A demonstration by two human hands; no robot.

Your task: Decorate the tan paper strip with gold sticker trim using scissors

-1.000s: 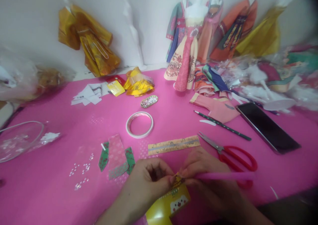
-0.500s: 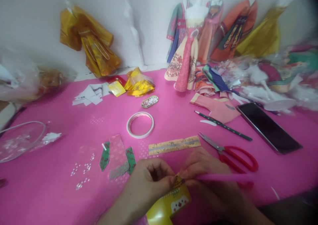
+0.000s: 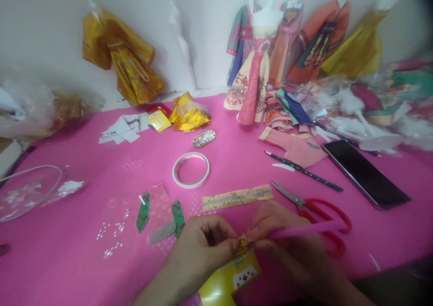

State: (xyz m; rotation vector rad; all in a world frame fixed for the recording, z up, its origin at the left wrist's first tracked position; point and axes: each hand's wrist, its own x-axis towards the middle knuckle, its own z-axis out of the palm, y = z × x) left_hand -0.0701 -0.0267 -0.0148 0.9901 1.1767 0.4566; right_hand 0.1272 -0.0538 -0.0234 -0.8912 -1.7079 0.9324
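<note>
- Left hand (image 3: 204,252), lower middle of the frame: thumb and forefinger closed in a narrow grip on one end of a small yellow patterned piece (image 3: 242,246).
- Right hand (image 3: 287,238), lower right of centre: grip closed around a pink stick (image 3: 309,229), which slants up to the right; its fingertips meet the other end of the small piece. The stick's tip is hard to make out, so whether it touches the piece I cannot tell.
- The small piece sits between the two hands, just above a shiny yellow packet (image 3: 218,283) with a white animal face, at the bottom edge.
- Above the hands, a tan patterned strip (image 3: 238,198) lies on the pink desk (image 3: 233,155); red-handled scissors (image 3: 299,202) lie right of it, partly behind the right hand.
- Left of the left hand: pink and green cut pieces (image 3: 161,211), then clusters of small clear gems (image 3: 119,227).
- Centre: a roll of tape (image 3: 191,184), with a glittery oval (image 3: 204,138) above it.
- Right: a dark pencil (image 3: 304,171) and a black phone (image 3: 367,174).
- Along the top: a gold robe (image 3: 125,56) at upper left, a pink and cream dress (image 3: 253,71) right of centre.
</note>
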